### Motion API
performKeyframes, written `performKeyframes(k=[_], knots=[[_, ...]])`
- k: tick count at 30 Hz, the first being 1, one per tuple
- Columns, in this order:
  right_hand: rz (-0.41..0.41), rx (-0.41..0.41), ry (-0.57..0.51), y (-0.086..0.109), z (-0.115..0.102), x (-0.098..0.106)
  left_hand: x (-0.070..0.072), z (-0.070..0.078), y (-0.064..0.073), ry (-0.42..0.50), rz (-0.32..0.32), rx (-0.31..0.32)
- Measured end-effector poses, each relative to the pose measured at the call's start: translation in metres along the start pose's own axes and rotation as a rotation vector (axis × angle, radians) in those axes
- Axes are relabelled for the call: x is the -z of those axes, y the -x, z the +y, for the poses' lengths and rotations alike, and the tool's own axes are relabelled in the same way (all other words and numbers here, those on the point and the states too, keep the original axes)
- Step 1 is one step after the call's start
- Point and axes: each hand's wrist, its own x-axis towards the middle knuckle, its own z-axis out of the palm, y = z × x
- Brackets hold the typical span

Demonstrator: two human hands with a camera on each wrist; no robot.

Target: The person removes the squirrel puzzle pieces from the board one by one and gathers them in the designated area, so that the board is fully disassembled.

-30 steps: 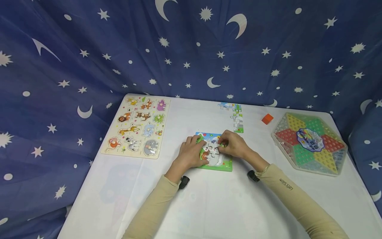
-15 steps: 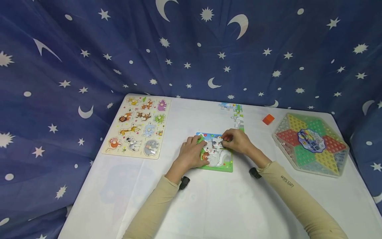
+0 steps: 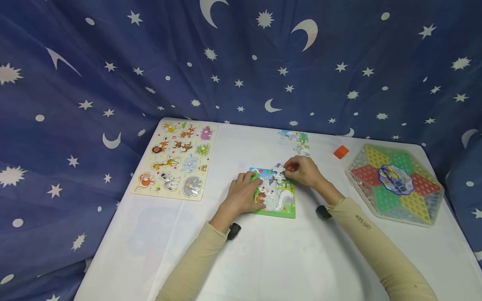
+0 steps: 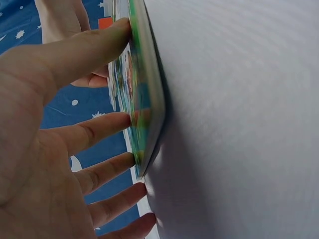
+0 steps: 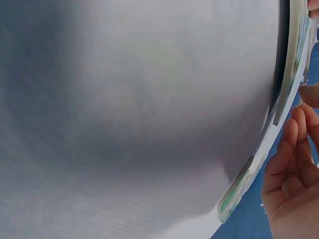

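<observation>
My left hand (image 3: 241,196) rests along the left edge of a small puzzle board (image 3: 276,215) that shows a grey-and-white cartoon squirrel. In the left wrist view its thumb and fingers (image 4: 89,134) extend fairly straight, with tips on the board's top and beside its rim. Between thumb and fingertips, my right hand (image 3: 304,170) pinches a jigsaw piece (image 3: 278,172) with part of a white-and-grey animal on it, over the board's upper right. The right wrist view shows this hand (image 5: 291,174) beside the board's edge (image 5: 288,74). Part of the board lies under the left fingers.
Several loose jigsaw pieces (image 3: 302,146) lie behind the board near the table's far edge. A red-orange block (image 3: 341,152) and a hexagonal Chinese checkers box (image 3: 395,182) stand at right. At left lies an animal peg puzzle (image 3: 175,163). A starry blue curtain (image 3: 241,62) borders the table.
My right hand has moved up and slightly right, carrying the jigsaw piece from the board's middle toward its upper right edge. My left hand has stayed at the board's left edge.
</observation>
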Motion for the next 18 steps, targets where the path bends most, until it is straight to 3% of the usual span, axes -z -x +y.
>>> performKeyframes(k=[18], knots=[[0.039,-0.073,-0.008,-0.019,0.015,0.01,0.002,0.001,0.002,-0.005,0.001,0.001]])
